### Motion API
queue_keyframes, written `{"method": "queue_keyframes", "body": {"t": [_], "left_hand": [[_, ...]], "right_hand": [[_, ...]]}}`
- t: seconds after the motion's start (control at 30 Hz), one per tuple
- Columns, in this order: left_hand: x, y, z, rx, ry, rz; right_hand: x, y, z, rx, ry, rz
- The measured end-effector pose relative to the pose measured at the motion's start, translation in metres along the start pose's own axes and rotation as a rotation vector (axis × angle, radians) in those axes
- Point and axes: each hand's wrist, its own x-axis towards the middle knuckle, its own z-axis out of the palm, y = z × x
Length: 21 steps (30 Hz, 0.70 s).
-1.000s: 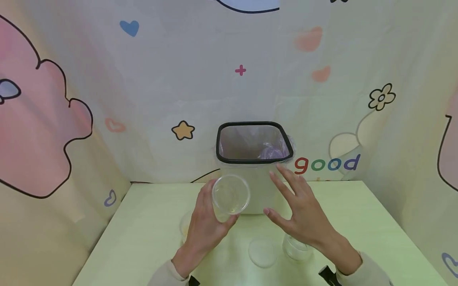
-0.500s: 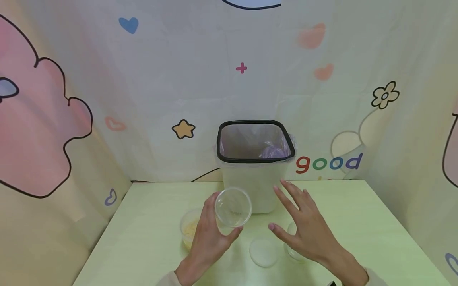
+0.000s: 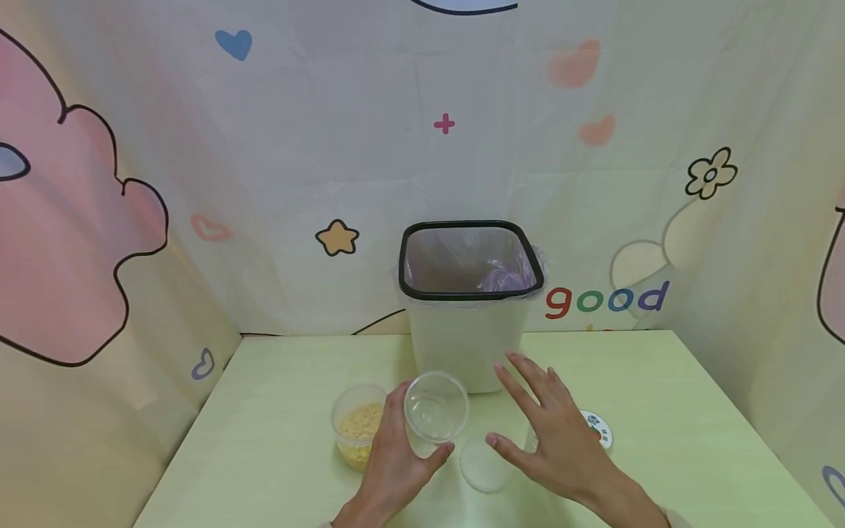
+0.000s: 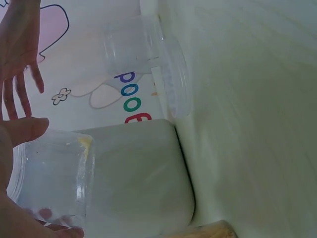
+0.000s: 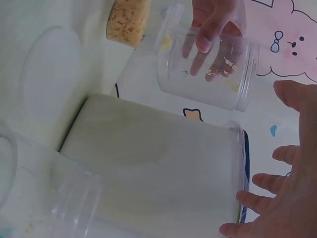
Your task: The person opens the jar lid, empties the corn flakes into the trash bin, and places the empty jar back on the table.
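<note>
In the head view my left hand (image 3: 394, 460) grips a clear round jar (image 3: 436, 408) by its side, held above the table with its mouth facing up toward the camera. The right wrist view shows a few pale crumbs on the wall of this jar (image 5: 210, 69). My right hand (image 3: 561, 440) hovers to the right of the jar with fingers spread, touching nothing. Left of my left hand stands a clear tub with yellow crumbly contents (image 3: 359, 425). A translucent round lid (image 3: 485, 465) lies flat between and below the hands.
A pale bin (image 3: 462, 337) with a black rim and a plastic liner stands at the back of the table (image 3: 277, 411). Partly behind my right hand are another clear container and a white printed disc (image 3: 599, 429).
My left hand and the jar have come down and slightly right, away from the bin's rim. My right hand has lowered too, still spread. More of the yellow-filled tub shows.
</note>
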Motion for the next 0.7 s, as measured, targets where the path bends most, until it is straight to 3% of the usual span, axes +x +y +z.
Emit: {"method": "queue_keyframes", "body": {"t": [0.27,0.7], "left_hand": [[-0.007,-0.008,0.006,-0.002,-0.052,-0.052],[-0.018,-0.025,0.019,-0.009,-0.134,-0.147]], "right_hand": [[-0.005,0.0,0.014,-0.026,0.041,-0.056],[-0.013,-0.001,0.03,-0.008,0.01,-0.057]]}}
